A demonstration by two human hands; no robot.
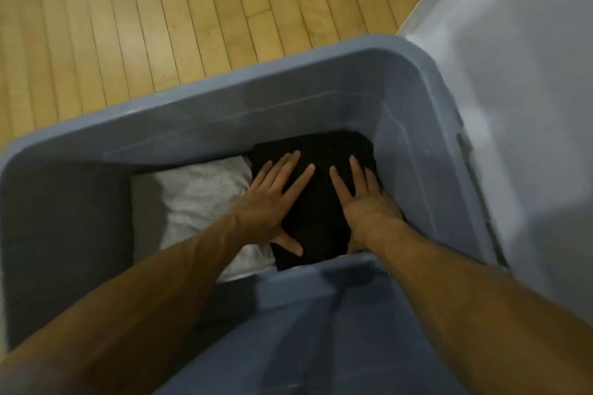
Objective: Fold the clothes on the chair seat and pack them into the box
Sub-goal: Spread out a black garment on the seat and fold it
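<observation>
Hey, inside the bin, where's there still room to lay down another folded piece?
Free: the dark left end of the bin, between its left wall and the white garment. Crowded: the right end, where the left hand and right hand press the black garment.

The box (288, 86) is smooth blue-grey plastic with a dull sheen along its rim. Inside lie a matt black cloth (321, 202) and a pale grey cloth (199, 192), seemingly a soft knit, though blur hides the weave. The floor (160, 9) is wooden boards, satin-finished.
</observation>
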